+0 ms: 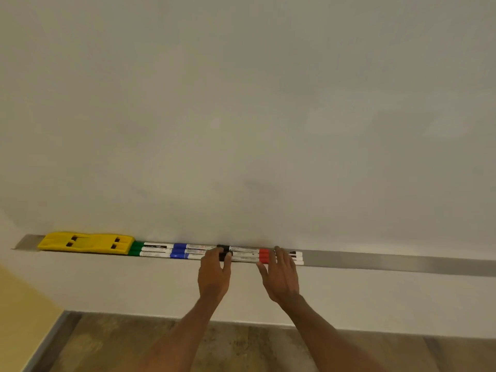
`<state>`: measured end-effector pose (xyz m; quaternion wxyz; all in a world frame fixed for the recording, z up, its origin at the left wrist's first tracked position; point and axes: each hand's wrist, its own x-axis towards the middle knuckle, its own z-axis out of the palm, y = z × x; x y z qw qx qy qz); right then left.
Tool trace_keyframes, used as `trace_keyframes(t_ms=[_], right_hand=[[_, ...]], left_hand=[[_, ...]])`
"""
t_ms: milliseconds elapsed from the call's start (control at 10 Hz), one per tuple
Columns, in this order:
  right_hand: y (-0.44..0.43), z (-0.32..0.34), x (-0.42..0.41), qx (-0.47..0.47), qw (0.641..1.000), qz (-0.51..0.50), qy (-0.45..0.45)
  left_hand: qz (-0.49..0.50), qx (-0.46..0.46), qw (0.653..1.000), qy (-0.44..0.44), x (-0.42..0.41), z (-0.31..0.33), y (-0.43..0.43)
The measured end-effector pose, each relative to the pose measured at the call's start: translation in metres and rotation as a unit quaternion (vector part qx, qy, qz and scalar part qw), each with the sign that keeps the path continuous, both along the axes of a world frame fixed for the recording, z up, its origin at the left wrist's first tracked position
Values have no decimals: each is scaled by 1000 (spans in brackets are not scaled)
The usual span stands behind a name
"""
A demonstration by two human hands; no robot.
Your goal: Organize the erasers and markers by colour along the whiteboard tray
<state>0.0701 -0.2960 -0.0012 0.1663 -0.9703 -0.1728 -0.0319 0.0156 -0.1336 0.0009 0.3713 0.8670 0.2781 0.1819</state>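
A grey metal tray (389,260) runs along the bottom of the whiteboard. At its left end lie two yellow erasers (86,242) end to end. Right of them, white markers lie in rows: green-capped markers (135,248), then blue-capped markers (178,251), black-capped markers (223,248) and red-capped markers (263,255). My left hand (214,272) has its fingertips on the black caps, fingers spread. My right hand (280,275) rests flat, fingers apart, over the white barrels of the red markers. Neither hand grips anything.
The whiteboard (241,116) fills the upper view. The tray's right stretch holds nothing. Below are a pale wall strip, a wooden floor (241,347) and a yellow wall (18,304) at left.
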Motion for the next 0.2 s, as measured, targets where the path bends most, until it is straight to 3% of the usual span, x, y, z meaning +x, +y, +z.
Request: trace_keyframes(t_ms=[200], right_hand=[[31,1,-26,-29,1000,-3,-9]], left_hand=[[-91,186,978,20,-11,6,39]])
